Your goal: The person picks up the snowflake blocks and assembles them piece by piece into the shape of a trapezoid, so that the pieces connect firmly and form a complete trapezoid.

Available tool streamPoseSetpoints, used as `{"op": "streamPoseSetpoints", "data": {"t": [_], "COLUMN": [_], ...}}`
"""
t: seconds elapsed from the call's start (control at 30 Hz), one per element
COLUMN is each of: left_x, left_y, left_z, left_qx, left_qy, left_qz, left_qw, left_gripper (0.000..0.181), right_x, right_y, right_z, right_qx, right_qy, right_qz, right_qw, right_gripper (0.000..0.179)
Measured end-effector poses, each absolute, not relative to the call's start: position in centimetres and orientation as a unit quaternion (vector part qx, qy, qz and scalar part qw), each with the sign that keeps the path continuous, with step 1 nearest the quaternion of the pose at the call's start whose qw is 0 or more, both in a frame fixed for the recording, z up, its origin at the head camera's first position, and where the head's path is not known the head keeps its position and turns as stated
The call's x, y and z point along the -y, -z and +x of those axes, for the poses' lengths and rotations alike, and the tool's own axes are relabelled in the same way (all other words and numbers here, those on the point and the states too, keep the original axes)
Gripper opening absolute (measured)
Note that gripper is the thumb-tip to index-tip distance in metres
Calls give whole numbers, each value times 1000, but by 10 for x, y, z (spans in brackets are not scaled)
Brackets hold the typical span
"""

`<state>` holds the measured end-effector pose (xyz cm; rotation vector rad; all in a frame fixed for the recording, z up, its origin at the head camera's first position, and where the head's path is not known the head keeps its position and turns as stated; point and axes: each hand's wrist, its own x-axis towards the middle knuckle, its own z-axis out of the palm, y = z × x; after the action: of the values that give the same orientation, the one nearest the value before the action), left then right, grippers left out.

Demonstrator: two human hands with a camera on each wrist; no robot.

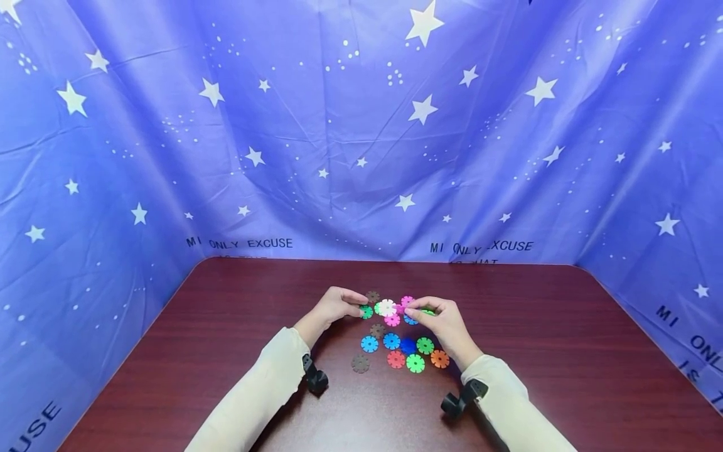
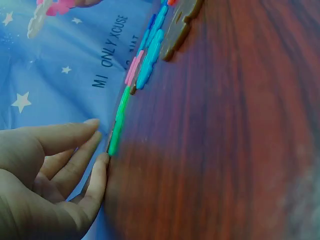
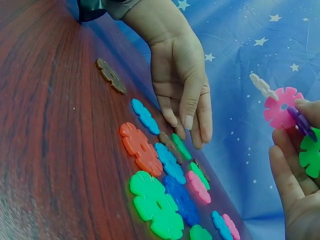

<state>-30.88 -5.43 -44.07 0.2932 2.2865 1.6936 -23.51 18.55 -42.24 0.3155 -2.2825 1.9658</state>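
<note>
My right hand (image 1: 447,325) pinches a chain of joined notched plastic discs above the table. In the right wrist view the chain shows a white disc (image 3: 262,86), a pink disc (image 3: 281,111), a purple disc (image 3: 302,122) and a green disc (image 3: 311,156). My left hand (image 1: 336,306) is low over the table, beside a loose green disc (image 1: 366,312). Nothing is held between its fingers in the left wrist view, where thumb and fingertips stand apart near that green disc (image 2: 119,122). Whether a fingertip touches the disc, I cannot tell.
Several loose discs lie flat between the hands and nearer me, among them a red disc (image 1: 396,359), an orange disc (image 1: 440,359), a dark blue disc (image 1: 408,346) and a brown disc (image 1: 360,363). A starry blue cloth (image 1: 339,125) hangs behind the dark red table (image 1: 226,351).
</note>
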Motion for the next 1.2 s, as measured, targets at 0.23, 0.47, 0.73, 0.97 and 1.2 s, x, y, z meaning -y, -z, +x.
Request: {"op": "streamPoseSetpoints", "data": {"t": [0.23,0.47,0.73,0.97,1.2], "left_x": [54,54,51,51,51], "left_y": [441,444,447,446,446], "left_z": [-308,-309,-311,-311,-306], "left_qx": [-807,-820,-834,-849,-860], "left_qy": [-563,-547,-537,-513,-486], "left_qz": [107,126,97,105,134], "left_qw": [141,115,89,76,81], "left_gripper": [26,25,28,29,25], "right_x": [-185,-184,-184,-184,-185], "right_y": [427,428,428,429,431], "right_z": [-237,-237,-237,-237,-238], "right_qx": [745,742,737,744,752], "right_qy": [-658,-661,-665,-659,-650], "right_qz": [97,97,98,91,92], "right_qw": [47,52,62,63,56], "right_gripper": [23,23,17,17,18]}}
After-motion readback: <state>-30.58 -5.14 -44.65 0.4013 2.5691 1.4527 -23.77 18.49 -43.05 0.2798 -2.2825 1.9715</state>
